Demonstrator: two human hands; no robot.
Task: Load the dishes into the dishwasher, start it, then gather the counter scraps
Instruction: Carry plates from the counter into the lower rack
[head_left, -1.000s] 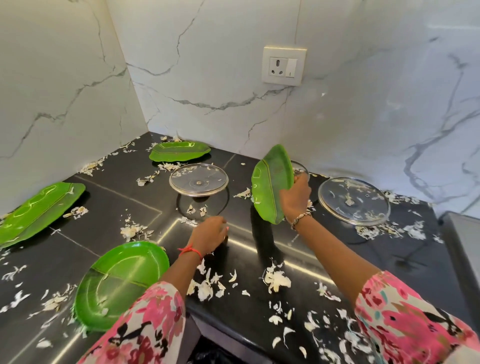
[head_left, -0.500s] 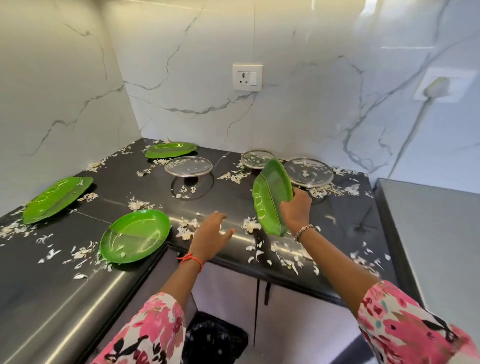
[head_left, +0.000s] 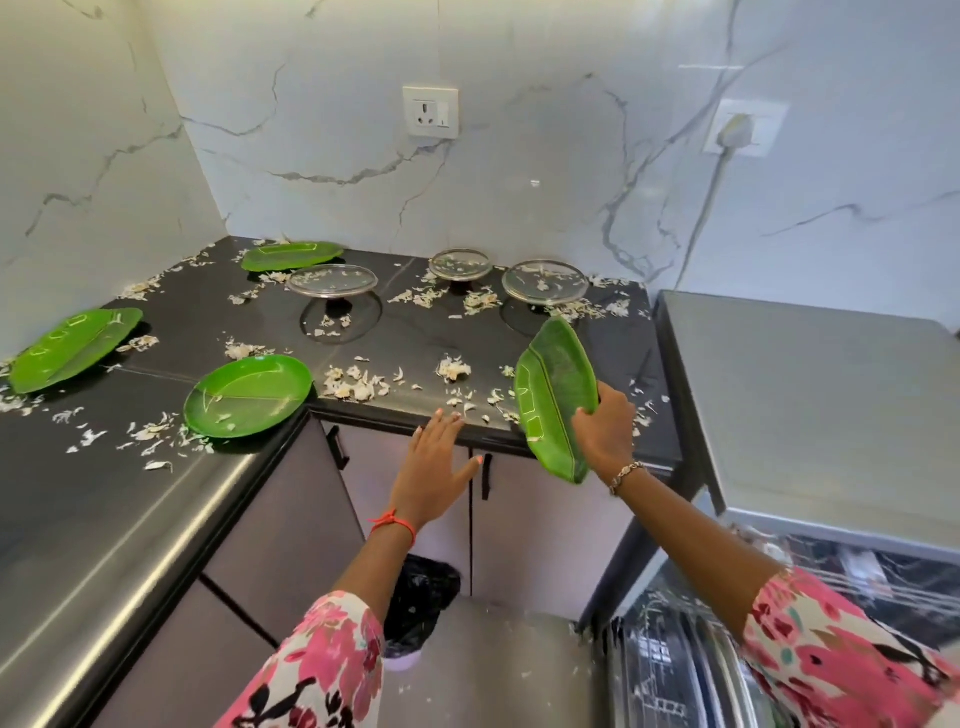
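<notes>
Green and leaf-shaped, a plate (head_left: 556, 400) is held on edge, tilted, in the person's right hand (head_left: 605, 431), at about four o'clock from the centre of the view. The fingers and thumb curl round its right rim, and it hangs in the air over the front edge of a black counter (head_left: 197, 322).

The left hand (head_left: 436, 467) is at six o'clock from centre, palm down. Its fingers are straight and spread and it holds nothing, with the fingertips at the counter's front edge. Both sleeves are pink and floral.

On the counter, a round green plate (head_left: 248, 396) lies flat at nine o'clock of the left hand. A second leaf plate (head_left: 72, 348) lies at the far left, and a third leaf plate (head_left: 291, 255) lies in the back corner at eleven o'clock. Three glass lids (head_left: 332, 280) stand in a row along the back, knobs down. White scraps (head_left: 353, 385) are scattered over the whole counter, thickest near the front edge.

At five o'clock, below the right forearm, there is a blurred metal rack (head_left: 675, 665), probably the open dishwasher's. A grey top (head_left: 805, 389) stands just beside the counter at three o'clock. A bin lined with a black bag (head_left: 421, 597) sits on the floor at six o'clock.
</notes>
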